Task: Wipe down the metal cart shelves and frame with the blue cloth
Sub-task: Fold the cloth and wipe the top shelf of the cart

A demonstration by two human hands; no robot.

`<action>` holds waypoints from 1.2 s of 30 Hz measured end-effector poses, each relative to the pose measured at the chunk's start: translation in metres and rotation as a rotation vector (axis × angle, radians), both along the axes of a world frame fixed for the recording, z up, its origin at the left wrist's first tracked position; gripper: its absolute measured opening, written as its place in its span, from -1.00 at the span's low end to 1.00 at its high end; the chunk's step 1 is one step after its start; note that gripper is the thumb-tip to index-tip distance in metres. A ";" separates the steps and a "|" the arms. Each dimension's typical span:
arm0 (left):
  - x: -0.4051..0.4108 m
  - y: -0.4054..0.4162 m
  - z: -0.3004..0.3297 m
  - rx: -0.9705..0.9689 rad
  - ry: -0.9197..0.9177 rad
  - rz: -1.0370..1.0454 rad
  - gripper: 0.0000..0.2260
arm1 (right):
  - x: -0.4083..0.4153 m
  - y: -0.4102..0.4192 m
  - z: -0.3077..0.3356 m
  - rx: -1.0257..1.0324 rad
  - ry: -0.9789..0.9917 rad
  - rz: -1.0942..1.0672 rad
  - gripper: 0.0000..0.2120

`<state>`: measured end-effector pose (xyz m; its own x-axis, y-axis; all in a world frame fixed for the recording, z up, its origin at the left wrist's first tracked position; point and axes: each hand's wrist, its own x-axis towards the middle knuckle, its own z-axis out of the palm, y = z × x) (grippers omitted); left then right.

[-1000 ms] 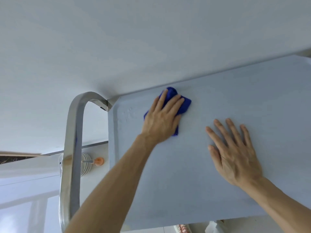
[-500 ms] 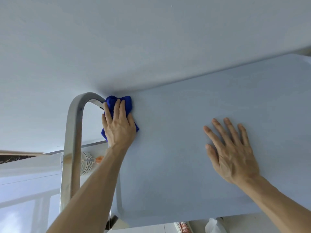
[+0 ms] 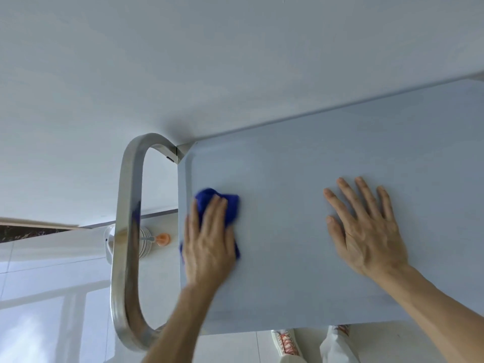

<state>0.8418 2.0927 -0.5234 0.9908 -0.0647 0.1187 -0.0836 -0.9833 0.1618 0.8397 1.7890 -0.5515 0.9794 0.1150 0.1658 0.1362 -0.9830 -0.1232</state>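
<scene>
The cart's top shelf (image 3: 301, 179) is a flat grey metal sheet filling the right half of the view. Its curved steel handle (image 3: 125, 231) loops down the left side. My left hand (image 3: 209, 244) presses the crumpled blue cloth (image 3: 209, 203) flat against the shelf close to its left edge; the hand is motion-blurred and covers most of the cloth. My right hand (image 3: 366, 229) lies flat on the shelf further right, fingers spread, holding nothing.
A white wall (image 3: 209, 61) runs right behind the cart. White floor tiles (image 3: 52, 297) show at the left, with a white round object and an orange knob (image 3: 163, 239) behind the handle. My shoes (image 3: 285, 341) show below the shelf's near edge.
My left hand slid the cloth from the shelf's middle to the far left corner, then toward me along the left edge. My right hand stayed in place.
</scene>
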 end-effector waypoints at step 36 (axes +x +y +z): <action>-0.098 -0.052 0.038 -0.972 0.121 0.125 -0.60 | -0.062 0.077 0.064 0.627 0.228 0.001 -0.50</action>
<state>0.7434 2.0409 -0.4858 0.9929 0.1130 -0.0382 0.0824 -0.4182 0.9046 0.7776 1.8662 -0.4878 0.9978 0.0654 -0.0099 0.0400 -0.7156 -0.6974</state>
